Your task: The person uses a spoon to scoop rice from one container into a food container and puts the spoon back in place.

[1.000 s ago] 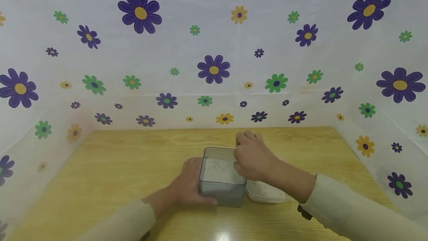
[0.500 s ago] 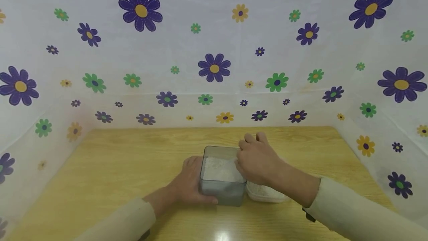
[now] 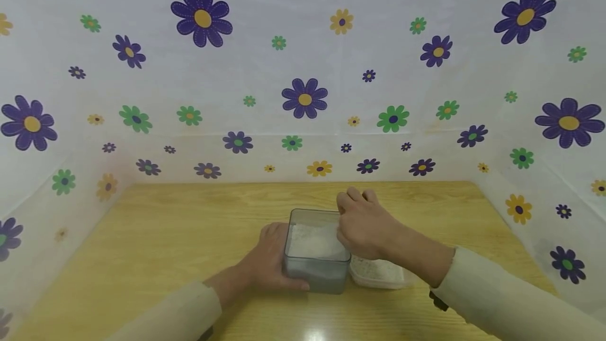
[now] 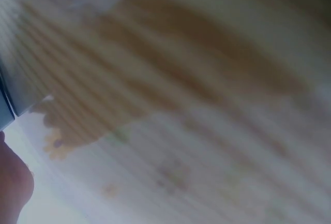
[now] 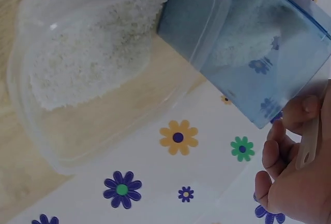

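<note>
A square blue-grey see-through container [image 3: 316, 273] stands on the table with white rice [image 3: 312, 241] inside. My left hand [image 3: 272, 262] grips it from the left side, thumb along the front wall. Over its right rim, my right hand [image 3: 366, 225] has curled fingers. In the right wrist view those fingers pinch a pale utensil's handle [image 5: 309, 140] with a hole at its end; the utensil's other end is hidden. Beside the container, partly under my right forearm, sits a low clear plastic tub [image 3: 379, 280] holding more rice [image 5: 93, 53].
Both containers stand on a wood-grain table [image 3: 189, 236]. A white flower-printed sheet [image 3: 303, 57] hangs along the back and both sides of it. The left wrist view is mostly blurred, with a corner of the container [image 4: 6, 105] at its left edge.
My right hand has shifted slightly right over the container's rim, still holding the utensil. The left hand and both containers stay in place.
</note>
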Demonstrator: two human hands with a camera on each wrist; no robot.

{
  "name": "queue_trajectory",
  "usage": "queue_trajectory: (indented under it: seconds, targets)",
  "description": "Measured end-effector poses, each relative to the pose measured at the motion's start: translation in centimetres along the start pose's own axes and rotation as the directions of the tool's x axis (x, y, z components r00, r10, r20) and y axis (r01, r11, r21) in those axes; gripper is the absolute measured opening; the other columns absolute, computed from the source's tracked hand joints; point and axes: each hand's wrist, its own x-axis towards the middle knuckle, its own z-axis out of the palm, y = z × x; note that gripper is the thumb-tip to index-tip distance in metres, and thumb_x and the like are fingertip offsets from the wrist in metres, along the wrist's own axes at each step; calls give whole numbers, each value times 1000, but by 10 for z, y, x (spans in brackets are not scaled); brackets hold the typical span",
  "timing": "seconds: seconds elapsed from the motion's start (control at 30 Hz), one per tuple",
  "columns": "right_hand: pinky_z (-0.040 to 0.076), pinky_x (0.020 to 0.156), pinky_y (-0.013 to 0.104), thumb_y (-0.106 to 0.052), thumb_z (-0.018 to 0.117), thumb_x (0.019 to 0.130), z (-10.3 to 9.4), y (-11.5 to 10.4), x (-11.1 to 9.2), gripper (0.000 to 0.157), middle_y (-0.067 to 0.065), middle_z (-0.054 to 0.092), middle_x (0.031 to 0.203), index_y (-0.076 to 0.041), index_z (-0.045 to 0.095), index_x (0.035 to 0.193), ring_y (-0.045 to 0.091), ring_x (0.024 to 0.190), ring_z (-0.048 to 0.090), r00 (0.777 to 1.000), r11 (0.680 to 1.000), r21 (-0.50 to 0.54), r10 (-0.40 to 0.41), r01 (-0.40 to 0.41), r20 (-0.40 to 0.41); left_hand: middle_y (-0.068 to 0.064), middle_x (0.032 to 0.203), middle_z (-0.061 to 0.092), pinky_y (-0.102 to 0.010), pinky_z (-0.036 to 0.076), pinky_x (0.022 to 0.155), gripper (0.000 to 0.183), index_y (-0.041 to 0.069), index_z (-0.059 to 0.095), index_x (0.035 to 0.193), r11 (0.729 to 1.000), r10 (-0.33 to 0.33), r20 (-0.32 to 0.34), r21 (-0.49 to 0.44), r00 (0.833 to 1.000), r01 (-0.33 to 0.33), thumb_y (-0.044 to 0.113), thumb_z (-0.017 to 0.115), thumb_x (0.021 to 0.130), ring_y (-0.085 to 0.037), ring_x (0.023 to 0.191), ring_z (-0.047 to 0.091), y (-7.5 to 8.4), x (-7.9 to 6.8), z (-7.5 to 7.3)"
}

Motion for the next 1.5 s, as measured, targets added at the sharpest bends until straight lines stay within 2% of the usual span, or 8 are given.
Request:
queue_trajectory:
  seconds: [0.2, 0.33, 0.5, 0.63, 0.83, 1.2, 1.4, 1.5]
  targets:
    - [28, 81, 40, -20, 44, 99, 5, 2, -2, 46, -1, 52, 97, -19, 54, 54, 19, 92, 41, 994, 972, 208, 112, -112, 11, -2, 135, 51, -54, 26, 110, 114, 13, 34, 146, 1000, 14, -14, -19, 1000, -14, 80, 73, 63, -20, 124, 41, 3, 0, -3]
    - [30, 83, 41, -19, 46, 98, 7, 3, -4, 43, -2, 56, 93, -19, 56, 57, 19, 91, 45, 989, 946, 290, 150, -143, -5, -2, 133, 51, -54, 26, 110, 113, 12, 35, 146, 1000, 8, -11, -15, 1000, -8, 79, 73, 64, -20, 123, 42, 3, -1, -3]
    - [28, 79, 40, -16, 43, 98, 5, 8, -7, 45, -5, 49, 71, -19, 51, 54, 15, 74, 44, 986, 919, 368, 162, -142, -25, -3, 134, 50, -54, 25, 111, 114, 12, 34, 145, 1000, 6, -3, -11, 1000, -6, 81, 71, 64, -21, 125, 41, 1, -1, 0]
    - [29, 74, 36, -14, 43, 98, 2, 14, -9, 46, -7, 37, 55, -19, 43, 51, 11, 58, 36, 984, 889, 432, 178, -149, -27, -3, 134, 50, -56, 25, 111, 113, 11, 34, 145, 1000, 11, 1, -9, 1000, -11, 82, 70, 64, -22, 125, 41, 1, 0, 0]
    - [31, 53, 27, -16, 43, 100, -8, 25, -18, 46, -8, 31, 51, -18, 40, 54, 9, 50, 29, 973, 833, 512, 227, -211, 33, -4, 136, 50, -56, 24, 112, 112, 12, 33, 146, 1000, 5, 17, -2, 1000, -5, 80, 71, 65, -23, 127, 41, 2, 0, -1]
    - [30, 56, 29, -21, 44, 103, -18, 54, -49, 47, -5, 33, 55, -18, 39, 56, 12, 54, 30, 948, 805, 516, 314, -293, 48, -5, 137, 49, -55, 26, 110, 113, 12, 33, 146, 1000, 26, 4, 13, 1000, -26, 84, 68, 66, -22, 126, 41, 0, 0, 0]
    - [30, 57, 30, -21, 44, 103, -9, 77, -74, 47, -5, 33, 56, -17, 39, 57, 12, 54, 30, 924, 796, 490, 378, -356, 58, -5, 135, 49, -56, 27, 109, 111, 10, 34, 144, 999, 41, -5, 22, 999, -41, 83, 68, 67, -23, 124, 41, 1, 0, 0]
    - [29, 56, 29, -22, 42, 105, -1, 88, -88, 50, -6, 30, 53, -18, 37, 55, 11, 52, 26, 919, 805, 468, 391, -365, 46, -5, 135, 50, -56, 27, 109, 110, 11, 35, 144, 999, 47, -10, 27, 999, -47, 82, 68, 68, -23, 125, 42, 1, 0, -1]
